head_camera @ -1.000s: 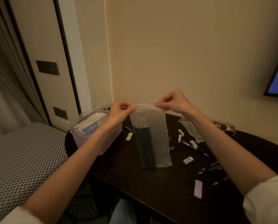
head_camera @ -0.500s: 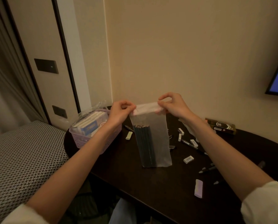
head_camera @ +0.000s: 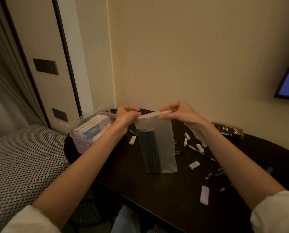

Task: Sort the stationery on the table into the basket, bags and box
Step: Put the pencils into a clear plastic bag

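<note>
A frosted plastic bag (head_camera: 164,148) stands upright on the dark table (head_camera: 157,195), its bottom edge on the tabletop. Inside it a bundle of dark pencils (head_camera: 148,148) stands against the left side. My left hand (head_camera: 126,116) pinches the bag's top strip at its left end. My right hand (head_camera: 180,115) pinches the same strip at its right end. A lilac basket (head_camera: 80,142) holding boxed items sits at the table's left edge. A dark box (head_camera: 227,130) lies by the wall on the right.
Several white erasers (head_camera: 194,165) and black pens (head_camera: 215,174) lie scattered right of the bag, with a lilac eraser (head_camera: 204,195) near the front edge. Another clear bag (head_camera: 197,135) lies behind my right forearm. A patterned seat (head_camera: 22,162) adjoins the table on the left.
Both hands have stayed at the bag's top, working along the strip. The strip has folded flatter and the view has shifted slightly; the bag stands in the same place.
</note>
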Action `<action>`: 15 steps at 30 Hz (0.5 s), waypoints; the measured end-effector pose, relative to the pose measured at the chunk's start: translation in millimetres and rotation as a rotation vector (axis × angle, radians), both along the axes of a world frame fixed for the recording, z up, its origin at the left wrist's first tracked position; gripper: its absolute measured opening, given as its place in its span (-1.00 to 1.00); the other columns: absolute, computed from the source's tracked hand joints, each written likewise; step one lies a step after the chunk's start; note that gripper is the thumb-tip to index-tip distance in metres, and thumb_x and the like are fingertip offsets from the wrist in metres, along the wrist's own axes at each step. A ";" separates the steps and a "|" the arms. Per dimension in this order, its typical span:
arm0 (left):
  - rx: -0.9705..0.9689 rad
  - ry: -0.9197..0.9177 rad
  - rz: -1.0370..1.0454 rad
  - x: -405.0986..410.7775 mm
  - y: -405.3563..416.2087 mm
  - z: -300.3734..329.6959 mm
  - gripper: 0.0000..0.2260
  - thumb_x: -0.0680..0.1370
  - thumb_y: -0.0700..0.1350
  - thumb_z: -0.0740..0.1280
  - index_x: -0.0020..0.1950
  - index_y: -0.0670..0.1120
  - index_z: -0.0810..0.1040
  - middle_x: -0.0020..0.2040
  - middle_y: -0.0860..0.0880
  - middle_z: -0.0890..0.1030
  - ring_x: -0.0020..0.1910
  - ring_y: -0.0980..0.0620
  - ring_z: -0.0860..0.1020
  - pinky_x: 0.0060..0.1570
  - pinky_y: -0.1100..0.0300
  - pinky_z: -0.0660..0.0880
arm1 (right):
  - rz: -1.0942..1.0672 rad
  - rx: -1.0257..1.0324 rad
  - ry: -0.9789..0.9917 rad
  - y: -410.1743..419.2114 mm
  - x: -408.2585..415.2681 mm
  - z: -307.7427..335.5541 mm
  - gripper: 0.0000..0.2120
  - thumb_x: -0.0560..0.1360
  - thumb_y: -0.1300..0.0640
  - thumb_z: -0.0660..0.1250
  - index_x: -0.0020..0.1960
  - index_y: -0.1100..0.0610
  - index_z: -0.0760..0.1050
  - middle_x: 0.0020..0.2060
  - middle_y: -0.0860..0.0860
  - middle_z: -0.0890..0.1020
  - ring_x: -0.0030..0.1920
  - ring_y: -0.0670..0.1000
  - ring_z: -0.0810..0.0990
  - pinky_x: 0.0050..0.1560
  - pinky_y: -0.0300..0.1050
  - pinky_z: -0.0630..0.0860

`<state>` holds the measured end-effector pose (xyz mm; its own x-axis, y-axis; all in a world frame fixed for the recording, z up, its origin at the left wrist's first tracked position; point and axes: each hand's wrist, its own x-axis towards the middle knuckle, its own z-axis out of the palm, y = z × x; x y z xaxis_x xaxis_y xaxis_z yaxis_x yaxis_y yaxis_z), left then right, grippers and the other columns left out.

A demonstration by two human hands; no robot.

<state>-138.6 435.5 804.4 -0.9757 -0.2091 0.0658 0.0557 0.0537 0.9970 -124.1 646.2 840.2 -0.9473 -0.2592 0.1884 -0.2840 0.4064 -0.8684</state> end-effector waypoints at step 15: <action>-0.131 0.049 -0.265 26.5 -23.9 -7.7 -0.79 0.47 -0.04 0.44 0.05 -0.09 0.64 -0.01 -0.02 0.64 0.00 0.07 0.57 -0.09 0.22 0.48 | -0.052 0.092 0.083 -6.8 -7.8 -12.4 -0.84 0.45 0.17 0.43 -0.01 0.22 0.63 -0.15 -0.01 0.63 -0.12 -0.15 0.53 -0.21 -0.31 0.41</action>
<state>-112.1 411.6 796.7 -0.9901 0.0656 0.1237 0.1328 0.1592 0.9783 -131.9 639.4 827.8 -0.9422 -0.2297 0.2440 -0.3292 0.4997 -0.8012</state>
